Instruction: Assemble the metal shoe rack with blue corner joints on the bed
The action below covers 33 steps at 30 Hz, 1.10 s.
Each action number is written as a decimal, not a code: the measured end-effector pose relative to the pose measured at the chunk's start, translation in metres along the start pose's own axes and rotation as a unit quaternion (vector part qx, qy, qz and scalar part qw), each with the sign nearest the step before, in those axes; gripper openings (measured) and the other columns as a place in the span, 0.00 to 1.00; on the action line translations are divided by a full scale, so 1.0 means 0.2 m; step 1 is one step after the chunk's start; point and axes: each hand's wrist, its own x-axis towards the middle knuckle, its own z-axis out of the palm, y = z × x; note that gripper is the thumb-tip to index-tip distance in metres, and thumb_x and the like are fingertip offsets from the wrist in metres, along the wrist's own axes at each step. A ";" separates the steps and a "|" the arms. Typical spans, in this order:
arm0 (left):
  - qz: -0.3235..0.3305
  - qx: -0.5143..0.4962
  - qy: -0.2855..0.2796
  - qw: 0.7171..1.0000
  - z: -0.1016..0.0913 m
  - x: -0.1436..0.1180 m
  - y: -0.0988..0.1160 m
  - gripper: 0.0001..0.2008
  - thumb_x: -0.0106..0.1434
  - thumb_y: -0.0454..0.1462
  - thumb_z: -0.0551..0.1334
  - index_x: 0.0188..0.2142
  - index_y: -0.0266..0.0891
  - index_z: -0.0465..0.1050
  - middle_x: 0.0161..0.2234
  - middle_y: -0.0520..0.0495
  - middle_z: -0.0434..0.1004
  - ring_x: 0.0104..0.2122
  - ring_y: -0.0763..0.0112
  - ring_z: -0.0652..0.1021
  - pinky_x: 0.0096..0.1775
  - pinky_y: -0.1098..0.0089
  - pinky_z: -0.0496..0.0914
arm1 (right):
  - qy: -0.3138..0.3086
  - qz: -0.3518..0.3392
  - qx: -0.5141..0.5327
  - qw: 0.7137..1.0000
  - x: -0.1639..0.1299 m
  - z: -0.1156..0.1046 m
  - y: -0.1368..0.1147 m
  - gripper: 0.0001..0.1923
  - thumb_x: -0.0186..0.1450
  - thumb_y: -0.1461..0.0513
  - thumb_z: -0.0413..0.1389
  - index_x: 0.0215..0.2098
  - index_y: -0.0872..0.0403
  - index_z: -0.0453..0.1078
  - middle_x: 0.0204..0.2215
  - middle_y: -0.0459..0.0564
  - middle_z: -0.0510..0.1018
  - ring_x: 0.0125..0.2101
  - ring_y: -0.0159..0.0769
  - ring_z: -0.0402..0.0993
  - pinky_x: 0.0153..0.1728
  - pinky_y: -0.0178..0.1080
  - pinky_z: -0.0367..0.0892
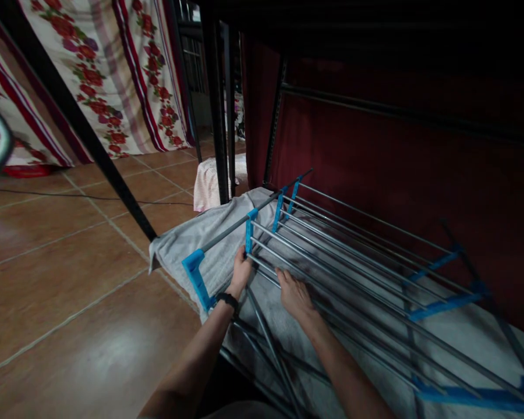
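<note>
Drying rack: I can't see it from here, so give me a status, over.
Left hand closed on a rail by a blue bracket. Right hand flat on the rails, open. Drying rack lies on a grey towel. Nothing between the hands.

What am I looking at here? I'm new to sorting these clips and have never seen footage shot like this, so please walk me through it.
There is no machine: one camera sits on a person's head and looks forward and down, so the two bare forearms coming up from the bottom edge are that person's own. Both hands are on a folding clothes drying rack made of grey metal rods with blue plastic joints. The left hand, with a dark wristband, grips a rod next to a blue joint. The right hand rests flat across the rods and holds nothing. A grey towel lies under the rack, on a brown tiled floor. A dark red curtain hangs behind, and a flowered cloth hangs at upper left.
</note>
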 end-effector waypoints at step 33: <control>-0.006 0.010 0.017 1.000 0.05 -0.01 0.03 0.17 0.55 0.30 0.58 0.45 0.38 0.72 0.45 0.44 0.79 0.48 0.61 0.77 0.59 0.59 0.67 | 0.016 -0.022 0.137 0.990 0.47 -0.05 -0.24 0.20 0.76 0.56 0.41 0.57 0.49 0.69 0.48 0.52 0.80 0.47 0.38 0.76 0.45 0.37 0.67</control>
